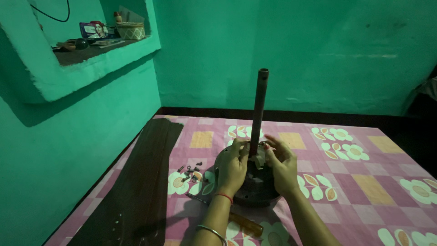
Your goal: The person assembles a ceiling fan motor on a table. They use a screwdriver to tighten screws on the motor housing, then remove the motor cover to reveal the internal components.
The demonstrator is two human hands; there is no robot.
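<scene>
A round dark ceiling-fan motor [255, 191] sits on a pink flowered cloth [364, 182], with a dark rod [258, 109] standing upright from its centre. My left hand [232, 166] rests on the motor's left top, fingers curled against the base of the rod. My right hand [282, 166] lies on the right top, fingertips pinching at a small pale part [260, 159] beside the rod. What the fingers grip is too small to make out.
Long dark fan blades [145, 182] lie stacked along the left edge. Several small screws [191, 171] are scattered beside them. A screwdriver with an amber handle [246, 224] lies under my forearms. A wall niche [91, 50] at upper left holds a basket and small items.
</scene>
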